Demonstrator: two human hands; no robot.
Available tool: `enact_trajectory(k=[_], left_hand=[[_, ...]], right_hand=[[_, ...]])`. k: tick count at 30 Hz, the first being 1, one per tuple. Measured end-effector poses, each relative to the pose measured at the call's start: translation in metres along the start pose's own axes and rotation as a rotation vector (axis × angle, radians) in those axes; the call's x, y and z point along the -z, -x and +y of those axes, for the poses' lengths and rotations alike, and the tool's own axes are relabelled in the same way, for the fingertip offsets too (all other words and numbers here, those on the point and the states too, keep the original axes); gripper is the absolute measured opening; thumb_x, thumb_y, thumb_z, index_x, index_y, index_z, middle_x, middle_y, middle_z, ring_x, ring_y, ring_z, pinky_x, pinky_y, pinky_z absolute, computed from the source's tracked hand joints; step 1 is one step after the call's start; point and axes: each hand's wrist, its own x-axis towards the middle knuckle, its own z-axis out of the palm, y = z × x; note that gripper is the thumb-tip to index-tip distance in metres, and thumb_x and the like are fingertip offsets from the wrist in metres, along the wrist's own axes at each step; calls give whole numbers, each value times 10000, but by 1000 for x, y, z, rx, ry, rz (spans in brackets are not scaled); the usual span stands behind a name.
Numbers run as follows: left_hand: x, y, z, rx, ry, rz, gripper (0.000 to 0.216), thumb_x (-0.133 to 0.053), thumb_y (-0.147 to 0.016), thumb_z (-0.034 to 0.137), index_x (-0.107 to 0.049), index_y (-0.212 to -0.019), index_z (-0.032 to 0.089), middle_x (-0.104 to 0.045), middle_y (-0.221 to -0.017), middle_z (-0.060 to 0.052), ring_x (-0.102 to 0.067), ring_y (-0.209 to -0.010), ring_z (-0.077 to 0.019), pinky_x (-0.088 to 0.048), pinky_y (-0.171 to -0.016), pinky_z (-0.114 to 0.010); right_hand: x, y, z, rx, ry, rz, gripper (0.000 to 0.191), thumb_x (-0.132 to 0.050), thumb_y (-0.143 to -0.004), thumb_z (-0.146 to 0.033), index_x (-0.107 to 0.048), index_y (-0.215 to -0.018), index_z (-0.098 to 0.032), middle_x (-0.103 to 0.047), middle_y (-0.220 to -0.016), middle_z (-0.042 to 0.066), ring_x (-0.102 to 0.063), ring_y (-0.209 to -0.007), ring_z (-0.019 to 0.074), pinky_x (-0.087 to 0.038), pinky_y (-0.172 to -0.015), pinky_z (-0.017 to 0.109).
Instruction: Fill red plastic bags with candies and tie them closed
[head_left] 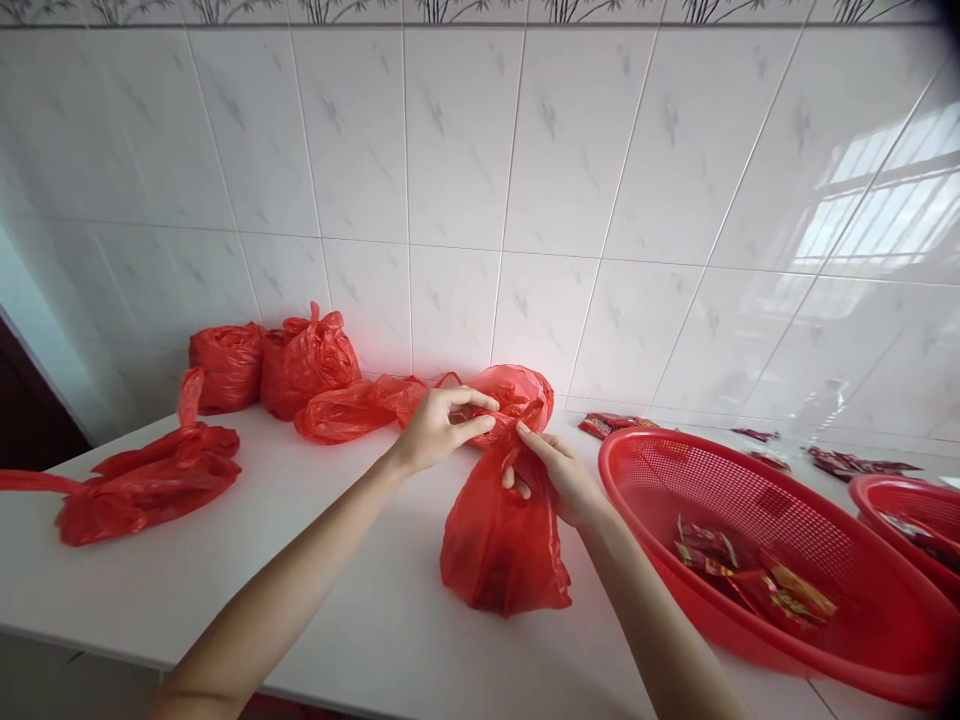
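Observation:
A filled red plastic bag [504, 555] rests on the white table, its neck gathered between my hands. My left hand [442, 425] pinches a strip of the bag's top between thumb and fingers. On the other side, my right hand [555, 465] is closed round the gathered neck, thumb uppermost and fingertips showing below. Dark shapes show faintly through the film; what they are I cannot tell. Right behind the hands a puffed-out red bag [534, 385] stands near the wall, partly hidden by them.
Two full red bags [307, 362] stand at the back left; flatter red bags [154, 480] lie nearer. At the right, a large red basket [720, 470] holds several snack packets [787, 590]. Beyond it are more packets [855, 462], a clear bottle [825, 410] and a second basket [892, 490].

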Motion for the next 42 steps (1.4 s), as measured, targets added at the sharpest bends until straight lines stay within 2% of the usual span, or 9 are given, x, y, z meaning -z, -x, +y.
enact_trajectory(k=[2,7,11,16,22,27,32,36,42], left_hand=[[-6,13,3,-49,26,39,183,-707,-837,294,-730,-957,158,-706,-945,-71,-676,-839,-175,-564,-764,-301],[-23,42,8,-241,-59,-82,161,-652,-876,213,-740,-1008,192,-702,-961,-66,-674,-857,-162,-566,-820,-299],[-31,52,-1,-226,-137,-140,213,-621,-904,233,-751,-1073,236,-738,-1072,-75,-684,-988,-200,-543,-932,-345],[-35,54,-8,-219,-138,-51,187,-624,-902,230,-772,-1014,257,-762,-1025,-66,-668,-1032,-229,-525,-949,-388],[-38,44,-12,-25,74,164,252,-734,-827,302,-719,-1068,226,-683,-1160,-81,-637,-1080,-225,-496,-985,-378],[-32,29,-20,170,362,-102,722,-825,-736,269,-513,-1386,299,-544,-1409,-88,-511,-1307,-248,-413,-1100,-414],[-30,26,-19,324,519,-327,678,-811,-750,278,-530,-1367,301,-611,-1209,-67,-628,-1115,-237,-500,-983,-416],[-33,27,-21,318,411,-257,509,-821,-738,321,-657,-1218,275,-621,-1111,-44,-590,-1124,-219,-472,-992,-370],[-35,28,-22,382,441,-212,543,-806,-754,339,-650,-1263,236,-676,-924,-42,-641,-910,-193,-499,-869,-350]], right_hand=[[1,0,1,-19,-51,25,444,-573,-925,-527,-679,-752,-133,-691,-682,62,-508,-466,95,-417,-517,253],[6,-1,5,-19,-162,47,340,-654,-882,-481,-713,-904,-147,-673,-665,25,-539,-488,100,-453,-531,238],[10,1,7,-46,-231,70,299,-650,-897,-427,-719,-997,-153,-678,-638,19,-591,-524,114,-500,-572,231],[12,2,7,-75,-270,115,250,-644,-901,-381,-715,-979,-154,-734,-767,52,-657,-591,130,-527,-593,235],[10,5,5,-53,-240,129,258,-648,-899,-395,-717,-964,-155,-731,-792,50,-690,-649,151,-516,-565,235],[3,9,0,-35,-184,90,317,-679,-871,-447,-727,-914,-136,-688,-648,37,-635,-554,136,-509,-547,241],[0,15,-7,-18,-106,53,324,-693,-850,-479,-731,-879,-159,-688,-666,34,-617,-557,138,-502,-559,248],[0,19,-11,65,96,140,320,-667,-860,-501,-728,-858,-186,-678,-679,25,-608,-604,164,-497,-591,282],[-4,19,-10,300,387,236,279,-612,-907,-467,-740,-939,-221,-722,-921,45,-650,-880,229,-519,-787,335]])
